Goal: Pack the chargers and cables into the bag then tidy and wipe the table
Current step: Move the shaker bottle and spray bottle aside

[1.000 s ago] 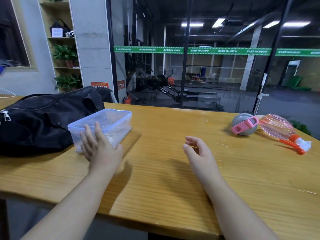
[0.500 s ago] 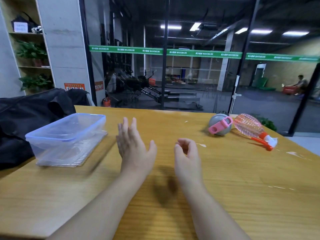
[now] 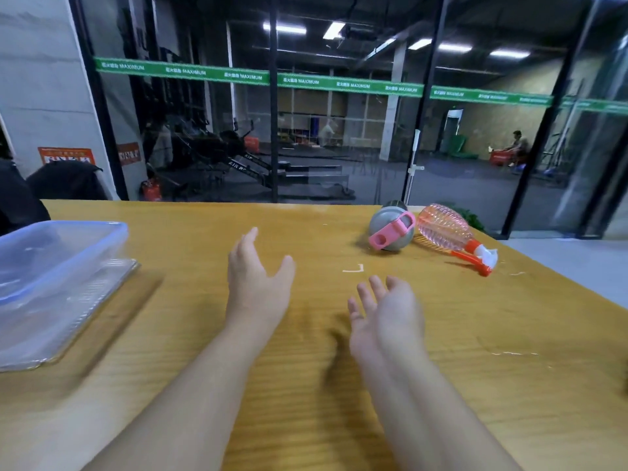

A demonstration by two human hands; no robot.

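Both empty hands, left hand and right hand, fingers loosely spread, hover short of the toppled grey round bottle on the wooden tabletop; a careless reach could roll it off the far edge.

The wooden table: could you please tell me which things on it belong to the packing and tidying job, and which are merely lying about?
Job:
black bag, at the left edge
wooden table, to be wiped
spray bottle, probably for wiping

Lying about:
clear plastic container
grey flask with pink strap
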